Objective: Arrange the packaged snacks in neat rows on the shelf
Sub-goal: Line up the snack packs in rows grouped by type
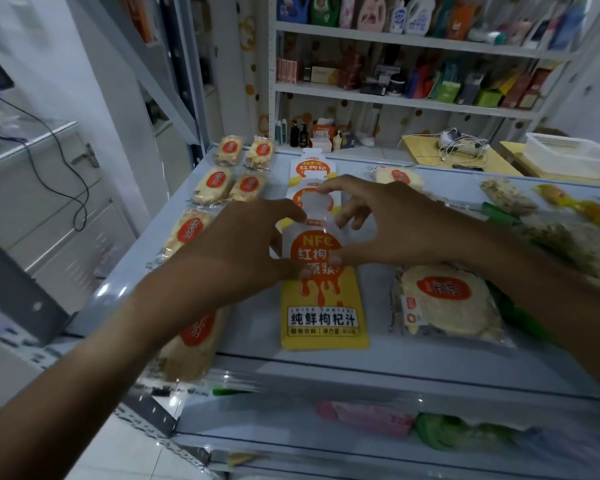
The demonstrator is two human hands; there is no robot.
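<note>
Your left hand (243,244) and right hand (385,223) meet over the middle of the pale blue shelf (430,362), both on the same juice pouches. The left thumb and fingers curl round the left edge of the nearest juice pouch (323,306), the yellow and white one with the orange drip print, near its narrow neck. The right hand grips from the other side: its thumb presses the orange label, and its fingers arch over the second pouch (312,199), which lies partly under the first. A third pouch (309,168) lies just beyond, and the three form one column running away from you.

To the left of that column, round rice crackers (215,183) in clear wrappers lie in two columns, with the nearest ones partly hidden beneath your left forearm. To the right of the nearest pouch lies a flat cake packet (447,303) with an orange oval label, and a similar one (399,178) sits farther back. At the right edge, mixed snack packets (506,195) lie loosely, some green, some yellow. A white shelving unit (413,98) with boxes and bottles stands behind.
</note>
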